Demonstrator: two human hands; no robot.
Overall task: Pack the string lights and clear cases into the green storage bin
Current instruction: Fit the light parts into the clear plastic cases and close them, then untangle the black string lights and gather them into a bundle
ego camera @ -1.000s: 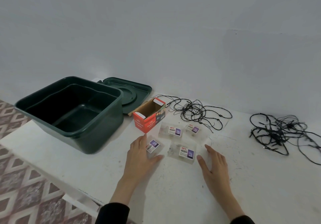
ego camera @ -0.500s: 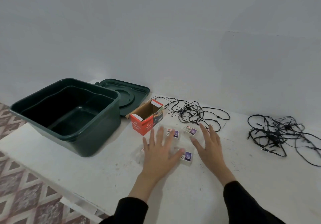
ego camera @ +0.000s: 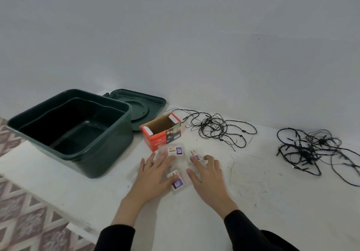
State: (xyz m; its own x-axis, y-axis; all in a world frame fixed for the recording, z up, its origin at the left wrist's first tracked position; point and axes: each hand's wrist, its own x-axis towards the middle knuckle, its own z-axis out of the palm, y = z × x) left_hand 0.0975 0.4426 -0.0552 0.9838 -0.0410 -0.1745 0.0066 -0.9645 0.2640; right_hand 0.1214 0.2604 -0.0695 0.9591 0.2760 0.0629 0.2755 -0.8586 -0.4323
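The green storage bin [ego camera: 101,153] stands open and empty at the table's left. Several small clear cases with purple labels lie in front of me: one [ego camera: 175,151] by the red box, one [ego camera: 195,154] under my right fingertips, one [ego camera: 178,182] between my hands. My left hand [ego camera: 153,174] lies flat with spread fingers over the cases. My right hand [ego camera: 208,174] rests beside it, its fingers touching a case. A thin tangle of string lights [ego camera: 216,128] lies behind the cases. A thicker black tangle [ego camera: 311,149] lies far right.
The bin's green lid [ego camera: 144,104] lies flat behind the bin. An open red cardboard box [ego camera: 161,132] lies on its side between bin and cases. The white table [ego camera: 253,202] ends at a front-left edge over patterned floor tiles [ego camera: 25,221]. A grey wall stands behind.
Both hands moved forward from the table's near part onto the clear cases and came closer together. The cases shifted slightly under them.
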